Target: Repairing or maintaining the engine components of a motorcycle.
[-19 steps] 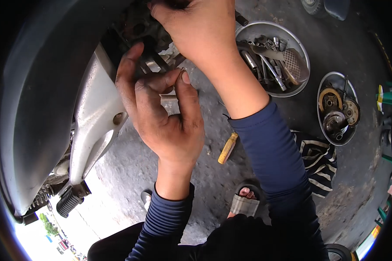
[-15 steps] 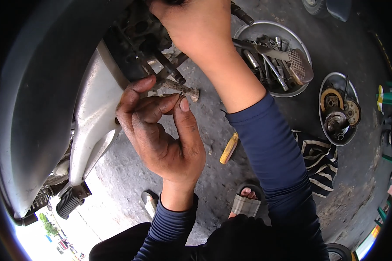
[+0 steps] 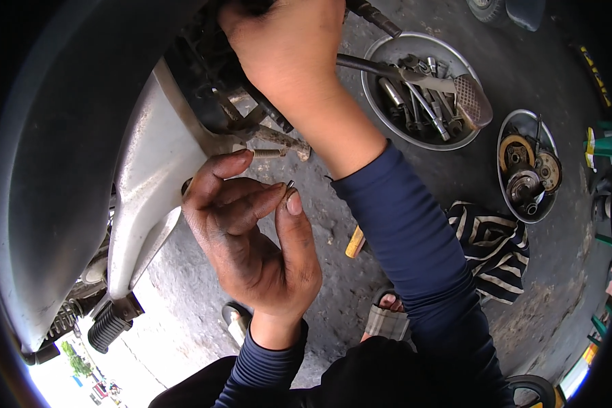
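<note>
My left hand [image 3: 255, 238] is closed in a pinch, thumb against forefinger, below the underside of a motorcycle [image 3: 146, 183]. A tiny shiny metal pin [image 3: 290, 184] sticks up from between the fingertips; the rest of it is hidden. Near the top, my right hand [image 3: 289, 51] reaches into the dark mechanical parts [image 3: 204, 75] of the motorcycle. Its fingers are out of sight there, so what it touches cannot be seen. A threaded or spring-like rod [image 3: 268, 154] shows just beyond my left hand's raised finger.
A metal basin of wrenches and sockets [image 3: 415, 139] stands right, with a ridged pedal [image 3: 472, 102] above it. Farther right is a bowl of round parts [image 3: 541, 216]. A yellow handle [image 3: 355, 243] and a striped cloth [image 3: 493, 255] lie on the floor [image 3: 347, 177].
My left hand has drawn down a little from the motorcycle, still pinching, and the pin shows more clearly. My right hand and forearm have shifted left. The threaded rod has come into view.
</note>
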Action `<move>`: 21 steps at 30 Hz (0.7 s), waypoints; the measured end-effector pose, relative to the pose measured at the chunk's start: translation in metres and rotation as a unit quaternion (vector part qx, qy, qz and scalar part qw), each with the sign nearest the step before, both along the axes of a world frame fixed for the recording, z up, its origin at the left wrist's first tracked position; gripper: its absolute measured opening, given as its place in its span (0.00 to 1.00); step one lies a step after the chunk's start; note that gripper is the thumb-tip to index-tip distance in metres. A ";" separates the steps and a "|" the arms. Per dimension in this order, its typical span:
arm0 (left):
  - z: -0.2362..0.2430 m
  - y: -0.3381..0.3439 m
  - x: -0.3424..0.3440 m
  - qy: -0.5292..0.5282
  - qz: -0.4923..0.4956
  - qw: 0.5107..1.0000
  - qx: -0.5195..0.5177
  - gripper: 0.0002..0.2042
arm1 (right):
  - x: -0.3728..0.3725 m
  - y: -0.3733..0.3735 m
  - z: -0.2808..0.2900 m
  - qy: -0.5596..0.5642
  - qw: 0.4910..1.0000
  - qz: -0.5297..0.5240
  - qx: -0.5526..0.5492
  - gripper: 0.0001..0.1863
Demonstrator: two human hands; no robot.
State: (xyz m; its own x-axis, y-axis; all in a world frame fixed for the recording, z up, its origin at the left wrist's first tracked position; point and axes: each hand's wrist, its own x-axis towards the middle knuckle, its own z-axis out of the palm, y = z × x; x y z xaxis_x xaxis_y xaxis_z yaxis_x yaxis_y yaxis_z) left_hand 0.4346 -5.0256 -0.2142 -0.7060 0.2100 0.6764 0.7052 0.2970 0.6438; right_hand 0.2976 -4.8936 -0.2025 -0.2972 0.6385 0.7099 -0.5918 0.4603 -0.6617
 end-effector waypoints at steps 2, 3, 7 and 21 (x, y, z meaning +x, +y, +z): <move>0.001 -0.002 -0.001 0.016 0.002 0.999 -0.030 0.03 | 0.002 0.002 0.000 0.006 1.000 -0.012 0.011 0.04; 0.000 -0.002 0.000 0.015 0.000 0.999 -0.030 0.03 | 0.003 0.003 0.000 -0.004 1.000 -0.017 0.021 0.04; -0.002 -0.004 0.001 -0.002 0.000 1.000 0.000 0.03 | 0.007 0.002 0.001 -0.045 0.994 -0.062 0.073 0.04; -0.006 0.002 0.009 -0.033 -0.004 0.999 0.022 0.03 | 0.006 0.033 0.016 -0.135 0.986 0.088 -0.049 0.03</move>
State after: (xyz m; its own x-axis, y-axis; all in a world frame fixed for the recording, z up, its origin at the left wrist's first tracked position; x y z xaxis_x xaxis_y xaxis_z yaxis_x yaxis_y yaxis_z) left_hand 0.4433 -5.0235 -0.2202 -0.7479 0.1863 0.6371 0.6628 0.2612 0.7017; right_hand 0.3038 -4.8606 -0.1863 -0.5789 0.6223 0.5269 -0.4531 0.2917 -0.8424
